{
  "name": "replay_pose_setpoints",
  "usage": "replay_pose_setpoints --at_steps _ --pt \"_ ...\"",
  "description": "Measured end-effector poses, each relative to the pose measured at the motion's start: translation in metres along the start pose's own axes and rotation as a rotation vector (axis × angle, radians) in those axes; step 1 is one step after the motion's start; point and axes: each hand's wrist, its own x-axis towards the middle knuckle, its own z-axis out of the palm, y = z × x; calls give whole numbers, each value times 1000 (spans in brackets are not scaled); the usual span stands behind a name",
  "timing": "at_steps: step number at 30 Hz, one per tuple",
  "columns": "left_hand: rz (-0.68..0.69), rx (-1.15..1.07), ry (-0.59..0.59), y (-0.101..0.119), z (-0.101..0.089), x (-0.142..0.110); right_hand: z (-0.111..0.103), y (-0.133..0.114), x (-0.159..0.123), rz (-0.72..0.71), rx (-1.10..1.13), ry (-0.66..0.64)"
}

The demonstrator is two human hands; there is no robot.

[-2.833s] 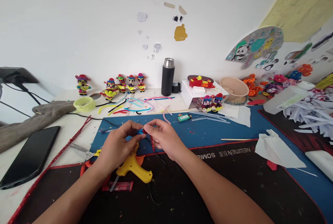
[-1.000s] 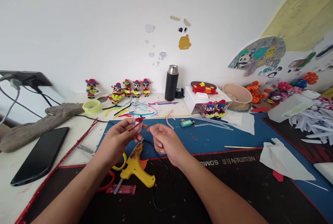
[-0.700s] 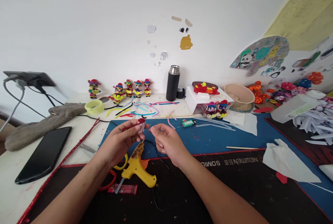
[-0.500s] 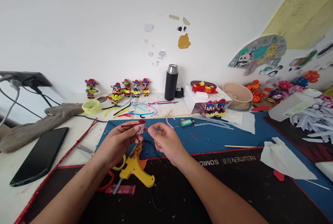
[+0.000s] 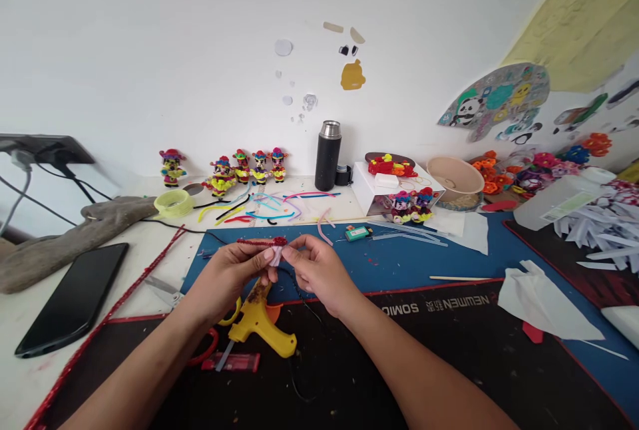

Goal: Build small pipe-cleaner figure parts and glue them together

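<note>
White wall (image 5: pixel 200 57) rises behind a white table (image 5: pixel 22 383) bearing a blue mat (image 5: pixel 409 258) and a black mat (image 5: pixel 424 367). At far left lies one phone (image 5: pixel 72 300), with long red strands (image 5: pixel 114 307) beside it; five dolls (image 5: pixel 172 168) stand along the wall, one apart from the other four. Left hand (image 5: pixel 224 278) has thumb and fingers pinched together on one pleated piece (image 5: pixel 276 257), white with a red top, held above one yellow glue gun (image 5: pixel 262 328). Right hand (image 5: pixel 322 273) has thumb and forefinger almost closed at the piece's right edge; whether they grip it, I cannot tell. Beyond stand one black flask (image 5: pixel 327 162), one white box (image 5: pixel 364 192) with two more dolls (image 5: pixel 401 205) before it, and one bowl (image 5: pixel 444 184). Writing on the black mat reads NEWMEN and, partly by the right forearm, SOMIC. One jug (image 5: pixel 542 204) bears a green label too small to read.
</note>
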Motion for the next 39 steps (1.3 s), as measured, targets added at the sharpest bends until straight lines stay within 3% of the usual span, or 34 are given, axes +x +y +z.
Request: replay_pose_setpoints --at_steps 15,23,39 --pt "40 8 -26 0 4 -2 2 -8 -5 67 54 -31" --pt "11 -101 19 -3 8 2 3 -6 -4 69 70 -13" --pt "58 42 43 4 8 -2 2 -5 -5 83 75 -28"
